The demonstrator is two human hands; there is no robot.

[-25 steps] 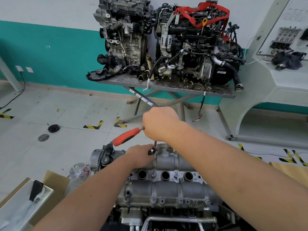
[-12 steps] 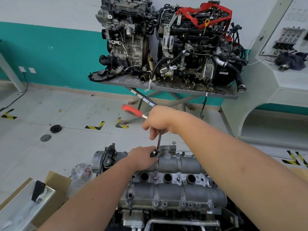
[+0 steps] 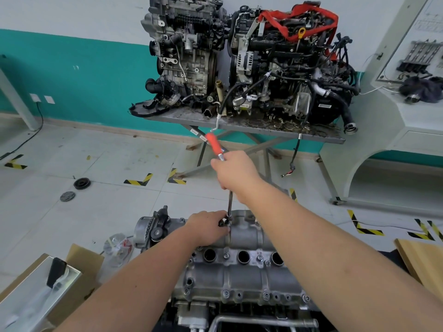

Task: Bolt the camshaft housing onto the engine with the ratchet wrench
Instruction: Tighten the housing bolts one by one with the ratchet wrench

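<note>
The grey aluminium camshaft housing (image 3: 242, 271) lies on top of the engine in front of me, with three round plug wells along its middle. My right hand (image 3: 233, 172) grips the head of the ratchet wrench (image 3: 214, 143), whose red handle points up and away. A thin steel extension bar (image 3: 230, 203) runs from that hand down to a bolt at the housing's far edge. My left hand (image 3: 208, 226) rests on the housing and its fingers hold the bottom of the bar at the socket.
Two dirty engines stand on a metal table (image 3: 242, 127) against the teal wall ahead. A cardboard box (image 3: 60, 283) with a white tray sits at lower left, a plastic bag (image 3: 118, 246) beside it. Two round discs (image 3: 81, 183) lie on the floor. A white console is at right.
The red handle has swung clockwise, from pointing left to pointing up and away. My right hand has risen, showing more of the extension bar. My left hand stays at the socket.
</note>
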